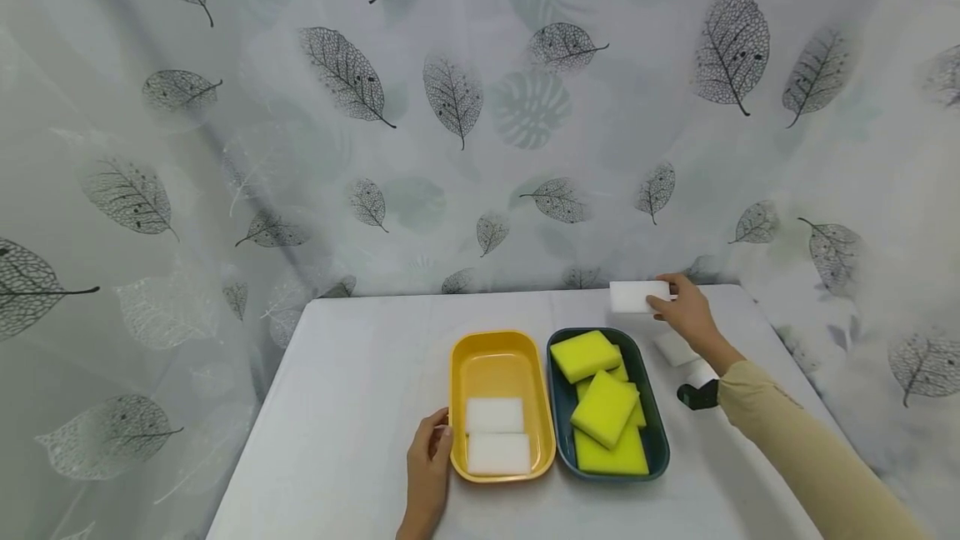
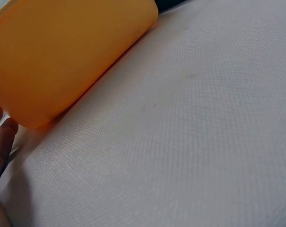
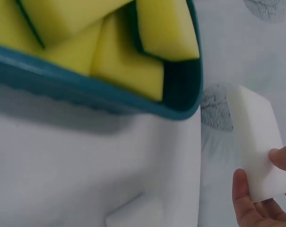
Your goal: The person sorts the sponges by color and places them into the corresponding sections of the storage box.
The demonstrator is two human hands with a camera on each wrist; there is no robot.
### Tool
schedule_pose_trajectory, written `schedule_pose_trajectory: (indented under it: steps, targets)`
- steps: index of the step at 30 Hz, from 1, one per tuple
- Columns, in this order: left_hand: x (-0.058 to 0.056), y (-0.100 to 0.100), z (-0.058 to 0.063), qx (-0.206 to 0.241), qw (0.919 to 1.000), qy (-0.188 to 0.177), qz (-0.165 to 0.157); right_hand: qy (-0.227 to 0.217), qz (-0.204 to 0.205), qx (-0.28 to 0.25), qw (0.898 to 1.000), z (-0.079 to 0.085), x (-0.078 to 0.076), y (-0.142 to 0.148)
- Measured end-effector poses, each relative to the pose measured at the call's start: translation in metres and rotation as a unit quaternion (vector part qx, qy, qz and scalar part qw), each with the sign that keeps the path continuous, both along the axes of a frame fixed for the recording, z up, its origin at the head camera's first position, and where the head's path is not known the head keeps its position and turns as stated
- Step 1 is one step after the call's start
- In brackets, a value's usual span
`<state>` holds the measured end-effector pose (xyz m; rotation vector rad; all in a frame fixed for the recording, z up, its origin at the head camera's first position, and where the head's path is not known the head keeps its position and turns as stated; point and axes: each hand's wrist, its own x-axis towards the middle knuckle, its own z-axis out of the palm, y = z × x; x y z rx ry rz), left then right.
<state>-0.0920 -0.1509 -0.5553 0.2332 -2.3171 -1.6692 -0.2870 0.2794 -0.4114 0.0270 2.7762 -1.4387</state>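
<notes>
My right hand (image 1: pixel 686 311) pinches a white sponge block (image 1: pixel 633 297) between thumb and fingers, raised over the table's far right. In the right wrist view, the thumb presses one face of this block (image 3: pixel 258 142). My left hand (image 1: pixel 429 461) is at the left side of a yellow tray (image 1: pixel 504 338), its relaxed fingertips right at the outer wall. Two white sponge blocks (image 1: pixel 495 415) lie in that tray's near half. Beside it, a dark teal tray (image 1: pixel 658 432) holds several yellow sponges (image 1: pixel 606 408) with dark green backs, piled loosely.
Another white block (image 1: pixel 677 348) lies on the white-covered table (image 1: pixel 360 407), right of the teal tray and below my right hand. The two trays stand side by side. A leaf-patterned curtain (image 1: pixel 457 173) hangs behind the table.
</notes>
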Motion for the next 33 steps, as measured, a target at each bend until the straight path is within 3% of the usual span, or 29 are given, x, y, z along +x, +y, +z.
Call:
schedule_pose_trajectory:
  steps: [9,20,33]
  targets:
    - [0.001,0.001,-0.001,0.006,1.0000,0.005,0.000,-0.064,0.030,-0.053,0.996,0.009,0.003,-0.026]
    - [0.000,0.001,0.001,0.004,1.0000,0.008,-0.003,-0.082,0.080,-0.029,0.993,0.009,0.007,-0.058]
    - [0.001,-0.001,0.002,0.004,1.0000,0.003,-0.003,-0.048,0.133,0.002,0.990,0.005,0.021,-0.089]
